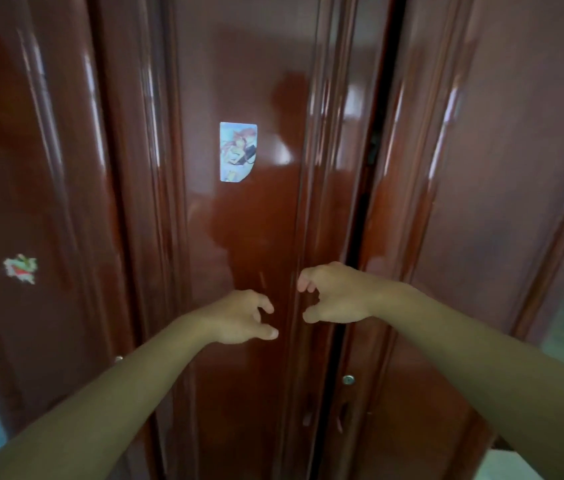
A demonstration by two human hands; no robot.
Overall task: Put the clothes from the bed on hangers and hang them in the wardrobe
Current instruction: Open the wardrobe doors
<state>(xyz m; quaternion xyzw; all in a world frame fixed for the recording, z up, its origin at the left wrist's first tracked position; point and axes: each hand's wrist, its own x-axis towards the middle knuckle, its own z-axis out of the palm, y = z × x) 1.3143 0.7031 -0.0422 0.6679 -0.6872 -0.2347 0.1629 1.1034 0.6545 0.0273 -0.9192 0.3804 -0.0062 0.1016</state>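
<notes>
Glossy reddish-brown wooden wardrobe (249,220) fills the head view, its doors nearly closed, with a thin dark gap showing between the middle door and the right door. Both bare hands reach toward the middle door at its right edge. The left hand (239,318) has its fingers loosely curled and spread, holding nothing. The right hand (337,294) is just beside it, fingers curled like a claw, empty too; whether either touches the wood I cannot tell. A pale blue cartoon sticker (238,151) sits on the middle door, a torn sticker (21,268) on the left door, a small round metal lock (348,379) lower right
</notes>
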